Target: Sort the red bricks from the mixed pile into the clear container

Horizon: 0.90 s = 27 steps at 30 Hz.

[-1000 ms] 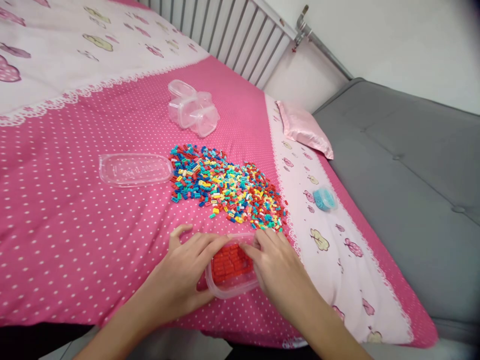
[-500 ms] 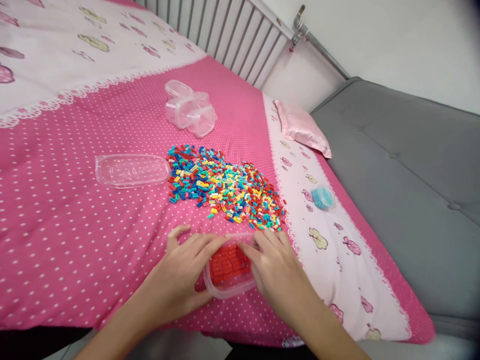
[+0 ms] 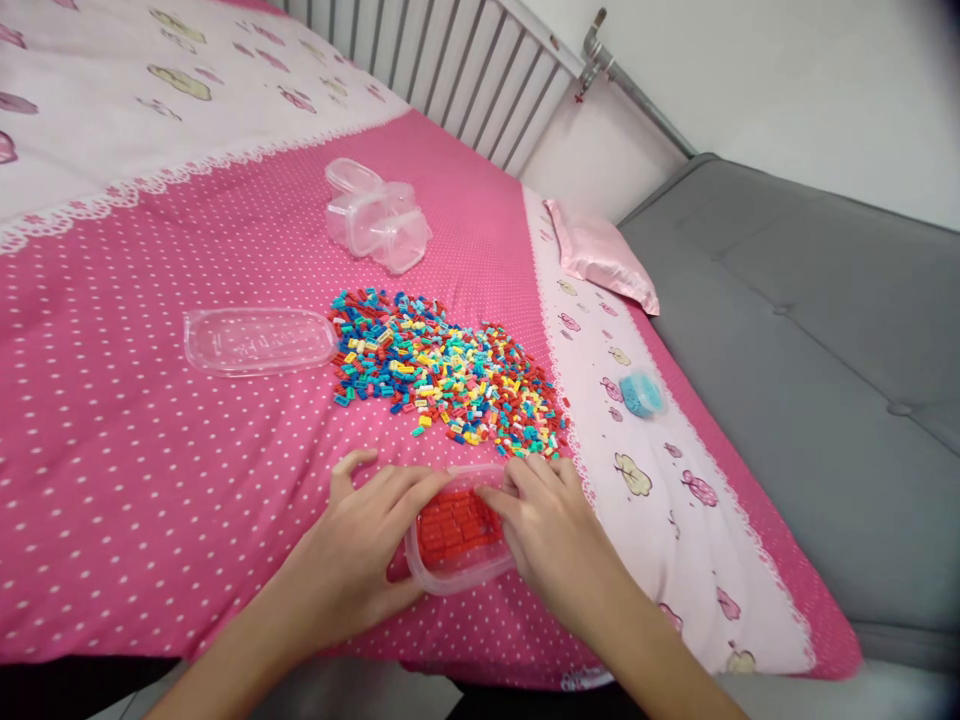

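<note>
A clear plastic container [image 3: 459, 580] sits near the bed's front edge, with small red toy bricks [image 3: 454, 530] packed in rows inside it. My left hand [image 3: 375, 535] grips its left side, thumb low at the near wall and fingers along the far rim. Over the right end, my right hand [image 3: 544, 515] is closed, its thumb and fingertips reaching inside the rim by the red bricks. Whatever those fingertips hold is hidden. Just beyond both hands lies a loose pile of multicoloured toy bricks [image 3: 450, 370].
A clear lid [image 3: 259, 340] lies left of the pile. Empty clear containers [image 3: 379, 215] are grouped farther back. To the right are a small container of blue pieces [image 3: 641, 395] and a pink pillow [image 3: 604, 255]. A grey padded headboard [image 3: 787, 380] borders the bed's right side.
The whole view has shifted very slightly. Both hands keep nearly the same position on the container, and the right fingertips stay at the red bricks.
</note>
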Each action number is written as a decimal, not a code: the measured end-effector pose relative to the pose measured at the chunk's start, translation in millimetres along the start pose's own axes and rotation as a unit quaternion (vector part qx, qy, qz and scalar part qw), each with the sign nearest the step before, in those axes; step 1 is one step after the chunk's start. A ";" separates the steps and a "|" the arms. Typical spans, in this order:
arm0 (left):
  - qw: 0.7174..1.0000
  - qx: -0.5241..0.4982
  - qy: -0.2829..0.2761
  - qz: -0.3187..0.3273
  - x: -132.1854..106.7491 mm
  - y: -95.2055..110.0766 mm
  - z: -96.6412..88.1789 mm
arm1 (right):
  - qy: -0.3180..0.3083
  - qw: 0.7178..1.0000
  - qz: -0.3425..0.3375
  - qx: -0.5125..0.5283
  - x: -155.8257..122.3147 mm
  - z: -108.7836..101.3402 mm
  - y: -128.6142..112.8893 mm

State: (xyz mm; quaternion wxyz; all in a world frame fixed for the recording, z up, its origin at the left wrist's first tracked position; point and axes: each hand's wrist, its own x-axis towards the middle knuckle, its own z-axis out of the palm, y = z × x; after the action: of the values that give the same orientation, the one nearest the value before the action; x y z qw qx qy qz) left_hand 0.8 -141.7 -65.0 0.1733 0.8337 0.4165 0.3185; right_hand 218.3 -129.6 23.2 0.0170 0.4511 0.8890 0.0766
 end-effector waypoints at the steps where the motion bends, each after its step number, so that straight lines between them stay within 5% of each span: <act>1: 1.000 0.000 0.001 0.000 -0.2 -0.2 0.3 | -0.001 1.000 -0.003 -0.005 -0.4 1.0 0.0; 20: 1.000 0.009 0.007 0.005 -0.5 -2.4 2.3 | -0.006 1.000 -0.013 -0.026 0.5 6.2 -3.4; 27: 1.000 0.009 0.007 0.005 0.4 -1.6 0.9 | 0.007 0.999 0.013 0.052 -10.3 -6.4 2.6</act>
State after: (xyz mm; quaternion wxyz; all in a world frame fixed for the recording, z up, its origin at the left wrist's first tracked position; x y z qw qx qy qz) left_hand 0.6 -140.4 -66.5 0.1612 0.8353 0.4161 0.3212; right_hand 225.9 -137.1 29.6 -0.0139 0.4619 0.8862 0.0342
